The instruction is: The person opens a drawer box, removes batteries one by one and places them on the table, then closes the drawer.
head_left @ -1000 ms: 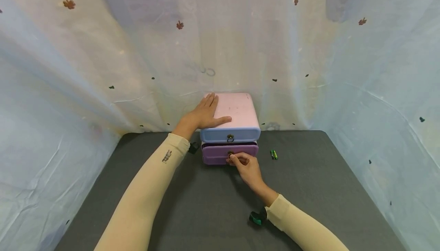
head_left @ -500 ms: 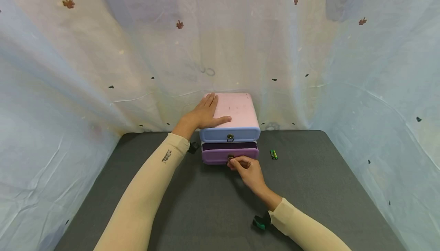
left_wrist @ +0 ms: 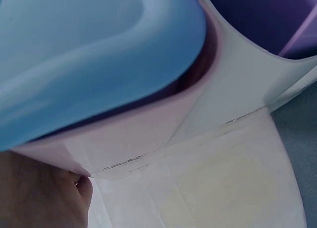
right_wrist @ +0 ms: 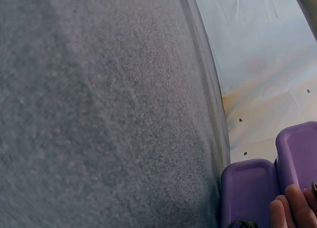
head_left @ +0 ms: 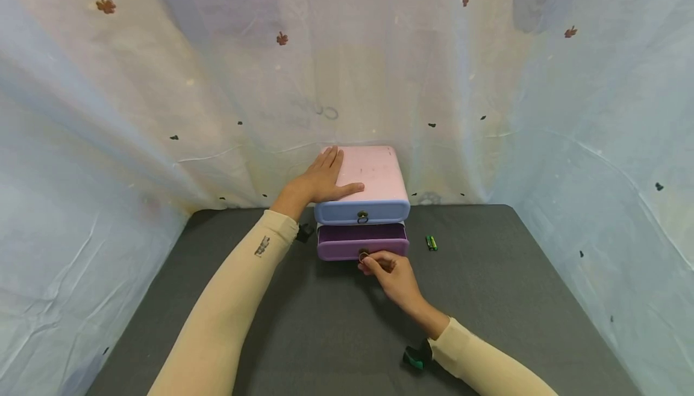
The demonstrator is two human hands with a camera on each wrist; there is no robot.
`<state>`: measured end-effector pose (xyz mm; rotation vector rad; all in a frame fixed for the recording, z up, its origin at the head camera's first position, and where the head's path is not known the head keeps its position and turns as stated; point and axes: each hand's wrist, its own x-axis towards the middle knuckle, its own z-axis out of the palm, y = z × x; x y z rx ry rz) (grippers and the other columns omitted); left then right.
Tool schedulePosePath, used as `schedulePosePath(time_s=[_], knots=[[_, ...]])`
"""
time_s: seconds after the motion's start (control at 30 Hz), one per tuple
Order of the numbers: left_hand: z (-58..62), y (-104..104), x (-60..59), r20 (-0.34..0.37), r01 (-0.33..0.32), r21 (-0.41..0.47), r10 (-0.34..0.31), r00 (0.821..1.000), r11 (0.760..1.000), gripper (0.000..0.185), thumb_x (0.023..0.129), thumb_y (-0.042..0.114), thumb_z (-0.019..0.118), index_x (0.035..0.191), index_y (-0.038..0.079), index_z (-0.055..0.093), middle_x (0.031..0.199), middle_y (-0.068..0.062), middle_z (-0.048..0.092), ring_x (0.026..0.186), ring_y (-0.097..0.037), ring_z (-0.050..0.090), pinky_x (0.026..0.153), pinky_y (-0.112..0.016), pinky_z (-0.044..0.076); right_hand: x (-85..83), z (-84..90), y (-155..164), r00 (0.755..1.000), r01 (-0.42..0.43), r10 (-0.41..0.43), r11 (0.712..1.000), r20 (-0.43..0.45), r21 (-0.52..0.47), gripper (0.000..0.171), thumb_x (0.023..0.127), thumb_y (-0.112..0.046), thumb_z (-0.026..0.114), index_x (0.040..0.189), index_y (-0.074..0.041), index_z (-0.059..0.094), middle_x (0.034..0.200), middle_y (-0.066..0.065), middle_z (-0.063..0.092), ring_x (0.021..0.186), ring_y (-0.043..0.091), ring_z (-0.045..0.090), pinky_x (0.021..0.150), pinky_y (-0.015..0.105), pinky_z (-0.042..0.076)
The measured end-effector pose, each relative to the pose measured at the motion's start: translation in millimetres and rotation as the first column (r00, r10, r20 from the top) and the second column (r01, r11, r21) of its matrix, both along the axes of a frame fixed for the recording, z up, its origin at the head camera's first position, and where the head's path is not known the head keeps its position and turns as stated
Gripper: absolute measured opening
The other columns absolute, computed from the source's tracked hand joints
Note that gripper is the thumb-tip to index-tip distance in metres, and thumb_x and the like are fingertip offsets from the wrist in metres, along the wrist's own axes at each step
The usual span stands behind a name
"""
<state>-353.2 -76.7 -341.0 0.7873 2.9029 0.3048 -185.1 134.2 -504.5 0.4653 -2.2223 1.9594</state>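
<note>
Sleeve and wrist band sit at 6 o'clock on the mat [head_left: 325, 336]; from there I read outward. Right hand [head_left: 393, 272] pinches the ring pull [head_left: 363, 255] of the purple drawer [head_left: 362, 249], which stands partly out at the foot of the box [head_left: 374, 173], mid-mat. My worry: the pinch looks light, so the ring could slip from the fingertips, or an off-centre pull could skew the drawer and jam it. Pulled too far, it may drop clear of the box.

At 1 o'clock from that hand, a small battery [head_left: 431, 243] lies just beside the drawer; a wide sweep of the wrist could knock it rolling.

Farther out, blue drawer [head_left: 362, 211] is closed. Left hand [head_left: 325, 180] lies flat on the pink top, fingers straight, gripping nothing. If that press eases, I judge the whole box could slide toward me.

Beyond, at 12 o'clock, the curtain [head_left: 347, 70] hangs.
</note>
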Motion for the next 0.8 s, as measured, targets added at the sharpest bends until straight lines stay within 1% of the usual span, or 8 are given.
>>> schedulePosePath(time_s=[0.27,0.4,0.53,0.63,0.77,0.8], knots=[[6.8,-1,11.0,-0.021,0.013,0.014,-0.013,1.0,1.0,0.116,0.101,0.078,0.044,0.17,-0.001,-0.006,0.178,-0.021,-0.012,0.166,-0.033,-0.013,0.135,-0.042,-0.005,6.7,1.1,2,1.0,-0.016,0.016,1.0,0.008,0.011,0.014,0.103,-0.006,0.071,0.106,0.006,0.079,0.099,0.021,0.081,0.093,0.037,0.08,0.083,0.035,0.066],[6.6,-1,11.6,-0.021,0.011,0.011,-0.011,1.0,1.0,0.116,0.101,0.078,0.044,0.17,-0.001,-0.006,0.178,-0.02,-0.012,0.166,-0.033,-0.013,0.135,-0.042,-0.005,9.5,-0.4,3,1.0,-0.026,0.026,1.0,-0.007,0.007,0.014,0.103,-0.003,0.071,0.105,0.008,0.079,0.099,0.023,0.08,0.091,0.035,0.08,0.082,0.035,0.066],[5.2,-2,11.2,-0.018,0.009,0.022,-0.008,1.0,1.0,0.117,0.101,0.079,0.044,0.17,-0.001,-0.006,0.178,-0.021,-0.012,0.166,-0.033,-0.013,0.135,-0.042,-0.005,13.2,-0.6,4,0.999,-0.036,0.036,0.999,-0.002,-0.001,0.013,0.103,-0.002,0.071,0.105,0.009,0.078,0.099,0.023,0.08,0.091,0.034,0.081,0.082,0.034,0.066],[4.1,-3,10.5,-0.014,0.008,0.023,-0.008,1.0,1.0,0.117,0.101,0.079,0.043,0.17,0.0,-0.006,0.178,-0.021,-0.013,0.166,-0.033,-0.013,0.135,-0.042,-0.005,16.0,-0.3,5,0.999,-0.046,0.046,0.999,0.016,-0.006,0.014,0.103,-0.003,0.071,0.105,0.008,0.078,0.099,0.022,0.08,0.092,0.036,0.08,0.082,0.035,0.067],[4.4,-2,11.3,-0.021,0.013,0.021,-0.013,1.0,1.0,0.116,0.101,0.078,0.043,0.17,-0.001,-0.006,0.178,-0.021,-0.012,0.166,-0.033,-0.013,0.135,-0.042,-0.005,18.9,0.4,6,0.998,-0.064,0.065,0.998,0.013,-0.006,0.015,0.104,-0.004,0.07,0.107,0.008,0.078,0.1,0.022,0.08,0.094,0.045,0.078,0.083,0.04,0.067],[4.8,-2,11.7,-0.025,0.015,0.025,-0.015,1.0,1.0,0.116,0.101,0.078,0.044,0.17,-0.001,-0.005,0.178,-0.022,-0.012,0.166,-0.034,-0.012,0.135,-0.042,-0.005,19.4,0.6,6,0.998,-0.067,0.067,0.998,0.01,-0.005,0.015,0.104,-0.004,0.07,0.107,0.008,0.078,0.101,0.022,0.08,0.094,0.045,0.078,0.083,0.04,0.067]])
